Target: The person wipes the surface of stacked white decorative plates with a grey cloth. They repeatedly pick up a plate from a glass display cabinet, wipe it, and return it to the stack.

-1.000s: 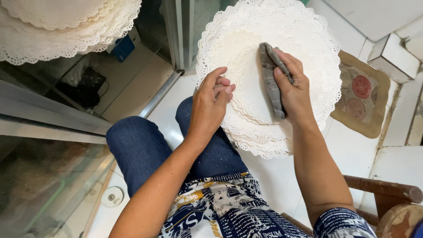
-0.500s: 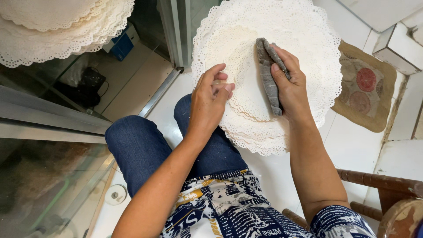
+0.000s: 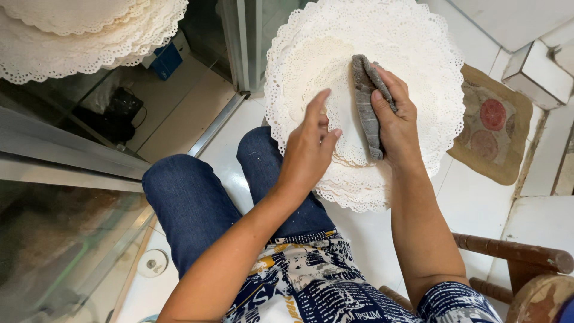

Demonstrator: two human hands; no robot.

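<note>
The right hand (image 3: pixel 391 116) is closed around a folded grey cloth (image 3: pixel 366 101), thumb on one side and fingers wrapped over the other, pressing it down onto the middle of a stack of white lace-edged paper doilies (image 3: pixel 412 66). The left hand (image 3: pixel 308 149) grips nothing; it lies just beside the right, fingers stretched out with the tips resting flat on the top doily. The stack sits under both hands and spreads well past them on every side, propped over the person's right knee, and its scalloped rims fan out in layers below the wrists.

Below the left forearm are the blue jeans (image 3: pixel 191 203) of the seated person, with a patterned blue and white shirt (image 3: pixel 305 281) nearer the body. Under it all is a white tiled floor (image 3: pixel 472 197). Beyond the right hand lies a brown mat (image 3: pixel 499 134) with reddish rounds on it, and near the right elbow the dark wooden arm of a chair (image 3: pixel 508 254). Far off past the left hand, a second heap of doilies (image 3: pixel 78 30) rests on a glass tabletop (image 3: pixel 54 161).

Since a second ago the left hand's fingers have straightened and reached further up the doily; the right hand and cloth hold much the same spot.
</note>
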